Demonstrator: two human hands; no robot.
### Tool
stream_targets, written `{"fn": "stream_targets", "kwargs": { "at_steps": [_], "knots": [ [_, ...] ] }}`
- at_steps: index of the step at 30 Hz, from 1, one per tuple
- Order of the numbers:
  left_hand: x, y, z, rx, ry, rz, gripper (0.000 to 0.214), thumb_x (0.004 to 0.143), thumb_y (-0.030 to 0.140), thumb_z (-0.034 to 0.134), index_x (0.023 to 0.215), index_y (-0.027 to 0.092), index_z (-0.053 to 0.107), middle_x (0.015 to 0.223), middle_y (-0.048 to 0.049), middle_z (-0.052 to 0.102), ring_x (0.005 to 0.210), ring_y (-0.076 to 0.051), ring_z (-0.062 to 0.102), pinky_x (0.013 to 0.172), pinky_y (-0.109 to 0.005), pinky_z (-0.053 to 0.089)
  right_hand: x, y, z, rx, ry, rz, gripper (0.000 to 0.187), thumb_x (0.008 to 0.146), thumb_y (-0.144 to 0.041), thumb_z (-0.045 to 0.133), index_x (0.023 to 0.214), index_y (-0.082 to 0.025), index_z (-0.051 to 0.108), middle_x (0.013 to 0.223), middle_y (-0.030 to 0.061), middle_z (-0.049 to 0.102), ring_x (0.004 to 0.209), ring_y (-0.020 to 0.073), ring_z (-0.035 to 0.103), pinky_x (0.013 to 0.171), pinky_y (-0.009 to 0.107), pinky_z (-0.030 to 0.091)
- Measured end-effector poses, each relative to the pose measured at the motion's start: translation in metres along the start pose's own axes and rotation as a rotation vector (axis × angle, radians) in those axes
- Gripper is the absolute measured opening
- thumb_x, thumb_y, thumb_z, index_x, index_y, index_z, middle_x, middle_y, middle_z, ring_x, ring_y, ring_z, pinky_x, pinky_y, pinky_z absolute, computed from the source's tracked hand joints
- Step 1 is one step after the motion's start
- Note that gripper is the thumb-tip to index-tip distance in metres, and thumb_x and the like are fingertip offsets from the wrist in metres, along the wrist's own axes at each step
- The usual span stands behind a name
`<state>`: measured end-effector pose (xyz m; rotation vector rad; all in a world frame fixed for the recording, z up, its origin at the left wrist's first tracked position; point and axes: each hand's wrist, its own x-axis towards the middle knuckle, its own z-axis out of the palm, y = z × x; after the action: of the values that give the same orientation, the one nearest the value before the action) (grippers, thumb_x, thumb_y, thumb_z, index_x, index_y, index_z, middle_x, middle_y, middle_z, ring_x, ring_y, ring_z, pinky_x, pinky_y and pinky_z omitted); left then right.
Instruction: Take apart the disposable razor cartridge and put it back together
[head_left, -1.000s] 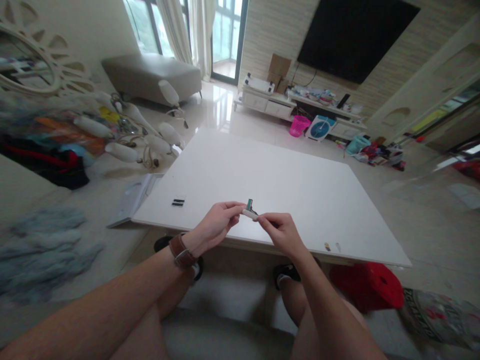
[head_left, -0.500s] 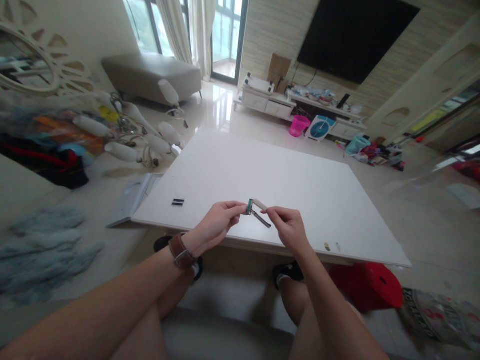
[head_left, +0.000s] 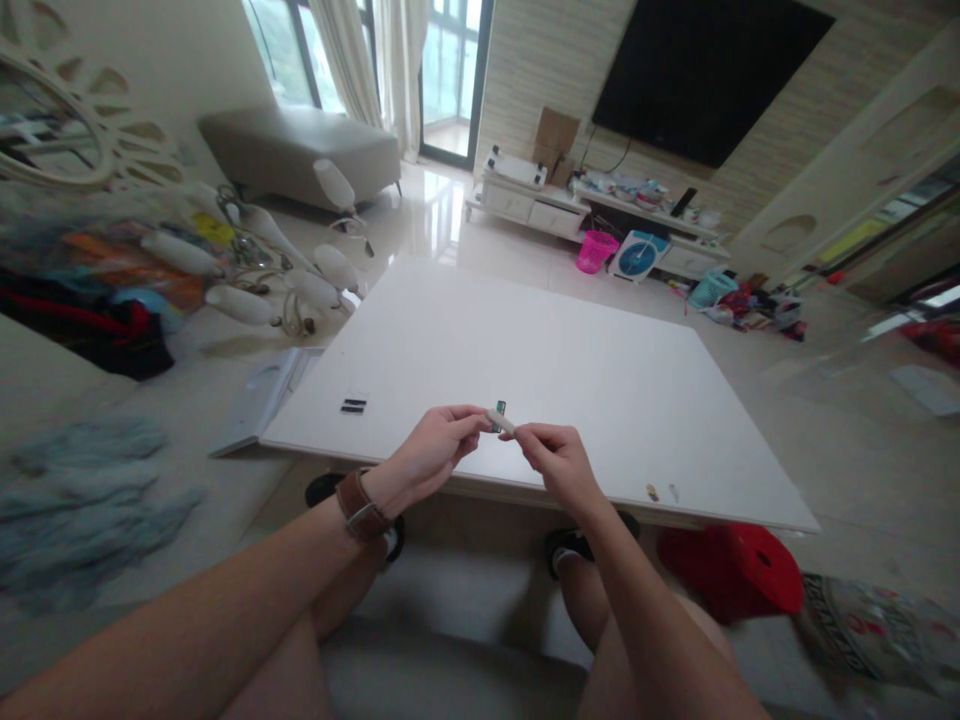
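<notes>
My left hand (head_left: 448, 440) is closed, pinching a small flat green-and-dark piece (head_left: 500, 408) between thumb and fingertips, just above the near part of the white table (head_left: 480, 340). My right hand (head_left: 556, 458) is closed too, with a short light-grey strip (head_left: 501, 422) in its fingertips. The strip lies across the front of the green piece and its far end meets the left fingertips; whether the two parts are joined cannot be told. Fingers and strip hide part of the green piece.
Two dark strips (head_left: 353, 403) lie at the table's left. Near its right front edge are a small yellow-and-dark item (head_left: 652, 492) and a clear piece (head_left: 674, 492). A red stool-like object (head_left: 739, 570) stands below that edge. White lamp shades (head_left: 240, 304) lie beyond the left side.
My right hand has moved left, closer to my left hand. The grey strip has swung across the green piece, and the dark metallic arm below it no longer shows.
</notes>
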<state>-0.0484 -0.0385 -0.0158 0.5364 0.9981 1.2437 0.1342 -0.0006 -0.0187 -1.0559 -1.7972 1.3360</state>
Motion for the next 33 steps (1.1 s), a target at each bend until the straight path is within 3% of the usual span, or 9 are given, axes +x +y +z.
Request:
{"fn": "stream_targets", "kwargs": {
  "at_steps": [4,7,13,17,21,24,26,31,33],
  "knots": [
    [0.000,-0.001,0.000,0.009,0.003,-0.002,0.025,0.062,0.028,0.084,0.077,0.010,0.075,0.073,-0.0026,0.064,0.058,-0.005,0.040,0.055,-0.020,0.029,0.006,0.002,-0.002,0.361,0.113,0.102,0.043,0.086,-0.054,0.064,0.080,-0.013,0.073,0.045,-0.0065,0.034,0.039,0.0051,0.022,0.040,0.022,0.012],
    [0.000,-0.001,0.000,0.007,0.008,0.011,0.026,0.061,0.029,0.086,0.076,0.010,0.075,0.072,-0.0025,0.064,0.058,-0.005,0.040,0.055,-0.021,0.029,0.008,0.001,-0.003,0.572,0.098,0.195,0.042,0.080,-0.055,0.071,0.076,-0.013,0.070,0.044,-0.0083,0.031,0.036,0.0036,0.018,0.036,0.020,0.008],
    [0.000,0.000,0.002,0.007,0.000,0.052,0.026,0.062,0.030,0.086,0.076,0.011,0.076,0.068,-0.0008,0.063,0.057,-0.005,0.040,0.056,-0.022,0.029,0.007,-0.001,-0.001,0.693,0.032,0.254,0.043,0.076,-0.056,0.074,0.072,-0.014,0.066,0.046,-0.0097,0.027,0.037,0.0026,0.014,0.034,0.017,0.007],
    [0.000,0.000,0.001,0.045,-0.001,0.114,0.023,0.064,0.030,0.084,0.076,0.012,0.076,0.066,-0.0006,0.062,0.057,-0.006,0.040,0.056,-0.023,0.028,0.006,0.002,-0.004,0.524,0.079,0.166,0.045,0.083,-0.059,0.064,0.072,-0.015,0.066,0.046,-0.0086,0.028,0.038,0.0048,0.016,0.036,0.020,0.009],
    [0.001,-0.001,0.000,0.108,0.006,0.166,0.021,0.068,0.031,0.081,0.079,0.013,0.077,0.070,-0.0023,0.065,0.058,-0.007,0.041,0.057,-0.025,0.029,-0.001,0.001,-0.002,-0.009,0.178,-0.055,0.041,0.092,-0.050,0.058,0.074,-0.014,0.069,0.050,-0.0044,0.036,0.047,0.0079,0.029,0.046,0.023,0.020],
    [0.001,-0.002,-0.001,0.147,0.011,0.187,0.018,0.068,0.029,0.078,0.078,0.014,0.078,0.070,-0.0027,0.066,0.057,-0.008,0.040,0.056,-0.025,0.028,-0.006,-0.002,0.002,-0.277,0.134,-0.172,0.038,0.096,-0.042,0.055,0.073,-0.014,0.070,0.054,-0.0024,0.043,0.052,0.0091,0.035,0.051,0.025,0.024],
    [0.001,-0.002,-0.001,0.147,0.022,0.188,0.015,0.067,0.027,0.078,0.076,0.014,0.077,0.066,-0.0017,0.064,0.057,-0.008,0.039,0.056,-0.025,0.028,-0.007,-0.004,0.004,-0.307,0.084,-0.199,0.039,0.096,-0.040,0.054,0.072,-0.014,0.070,0.054,-0.0022,0.045,0.052,0.0090,0.036,0.051,0.025,0.024],
    [0.003,-0.004,-0.003,0.152,0.009,0.184,0.019,0.070,0.030,0.078,0.078,0.014,0.078,0.074,-0.0043,0.068,0.058,-0.008,0.041,0.057,-0.025,0.029,-0.005,-0.004,-0.002,-0.304,0.212,-0.197,0.038,0.096,-0.041,0.055,0.075,-0.014,0.072,0.053,-0.0032,0.041,0.051,0.0091,0.034,0.050,0.025,0.023],
    [0.003,-0.004,-0.003,0.149,0.010,0.189,0.017,0.070,0.029,0.078,0.078,0.014,0.078,0.072,-0.0037,0.068,0.058,-0.008,0.041,0.057,-0.025,0.029,-0.005,-0.003,-0.003,-0.321,0.151,-0.192,0.038,0.096,-0.040,0.055,0.073,-0.014,0.072,0.054,-0.0028,0.042,0.052,0.0091,0.035,0.051,0.025,0.024]
  ]
}}
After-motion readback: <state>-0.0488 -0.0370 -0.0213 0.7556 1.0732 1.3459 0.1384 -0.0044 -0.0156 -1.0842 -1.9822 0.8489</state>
